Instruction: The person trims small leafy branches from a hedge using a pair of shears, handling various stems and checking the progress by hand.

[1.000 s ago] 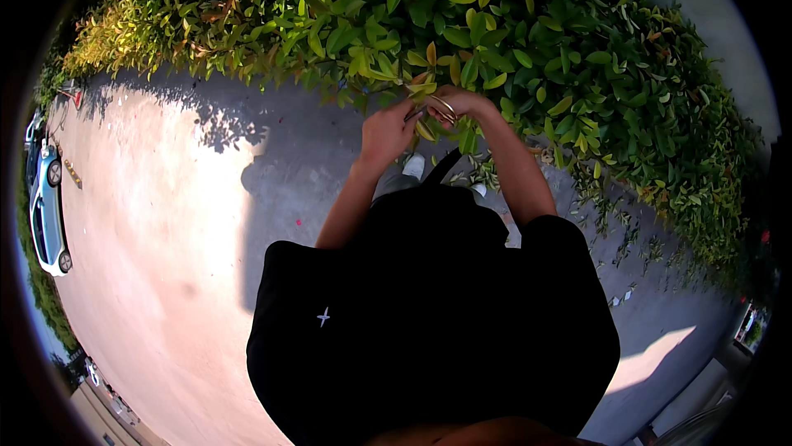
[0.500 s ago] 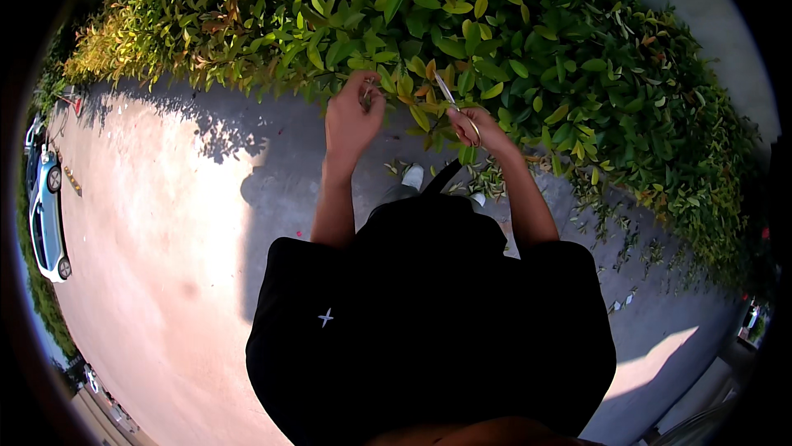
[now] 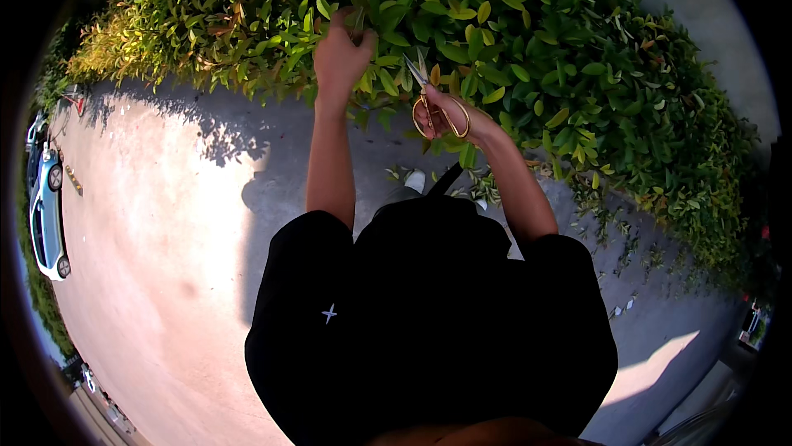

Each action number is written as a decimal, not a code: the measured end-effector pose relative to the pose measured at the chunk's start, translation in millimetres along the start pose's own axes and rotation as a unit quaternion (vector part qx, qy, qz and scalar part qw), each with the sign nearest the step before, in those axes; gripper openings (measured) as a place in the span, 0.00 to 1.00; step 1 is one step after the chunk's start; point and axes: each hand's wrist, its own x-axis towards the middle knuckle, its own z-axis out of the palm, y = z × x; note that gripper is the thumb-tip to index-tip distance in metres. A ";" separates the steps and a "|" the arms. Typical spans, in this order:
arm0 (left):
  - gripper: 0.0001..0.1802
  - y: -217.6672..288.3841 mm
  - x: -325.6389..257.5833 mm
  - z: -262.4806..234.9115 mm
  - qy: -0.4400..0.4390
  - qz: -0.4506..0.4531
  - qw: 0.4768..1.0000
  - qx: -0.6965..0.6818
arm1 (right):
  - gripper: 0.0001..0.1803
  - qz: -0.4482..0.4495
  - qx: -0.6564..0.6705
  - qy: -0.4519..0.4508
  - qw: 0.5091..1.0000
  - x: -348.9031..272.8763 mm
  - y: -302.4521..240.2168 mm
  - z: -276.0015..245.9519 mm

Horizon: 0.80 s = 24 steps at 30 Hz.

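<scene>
In my right hand [image 3: 452, 113] is a pair of scissors [image 3: 426, 88] with gold-coloured loop handles. Their silver blades are parted and point up and to the left, in front of the hedge leaves. My left hand [image 3: 340, 60] reaches into the front of the leafy green hedge [image 3: 495, 33], farther up than the scissors. Its fingers and thumb are curled among the leaves; whatever lies between them is too small and dark to make out.
Cut leaves and twigs [image 3: 606, 235] lie on the paved ground [image 3: 165, 256] along the hedge's right side. My shoe [image 3: 415, 179] shows below the hedge. A parked car [image 3: 48, 213] stands at the far left.
My left hand has moved up, deeper into the hedge. The scissors have shifted left and turned, and their blades now show spread apart, with both handle loops in sight.
</scene>
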 end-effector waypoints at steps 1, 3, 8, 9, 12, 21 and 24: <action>0.32 6.4 -3.4 -2.7 0.001 0.000 1.000 0.001 | 0.35 0.036 -0.003 -0.012 0.999 7.5 0.5 -0.1; 0.32 14.1 -8.2 -9.7 -0.060 0.039 0.996 0.045 | 0.36 0.044 0.014 -0.013 0.999 22.7 6.8 1.6; 0.16 9.4 -15.7 0.3 -0.074 0.105 0.991 0.042 | 0.37 0.092 0.047 -0.014 0.995 48.9 9.9 6.5; 0.16 8.3 -21.0 3.8 -0.072 0.096 0.992 0.048 | 0.36 0.101 0.056 -0.032 0.993 54.6 13.7 2.1; 0.08 8.9 -33.2 11.8 0.017 0.164 0.983 0.079 | 0.36 0.096 0.059 -0.026 0.993 66.0 15.7 3.3; 0.08 -7.5 -73.9 22.1 0.006 0.132 0.989 0.061 | 0.27 0.039 0.052 0.003 0.998 81.2 38.2 4.7; 0.16 -11.1 -81.7 25.1 0.023 0.110 0.993 -0.033 | 0.28 0.043 0.038 -0.002 0.998 80.9 46.7 -0.4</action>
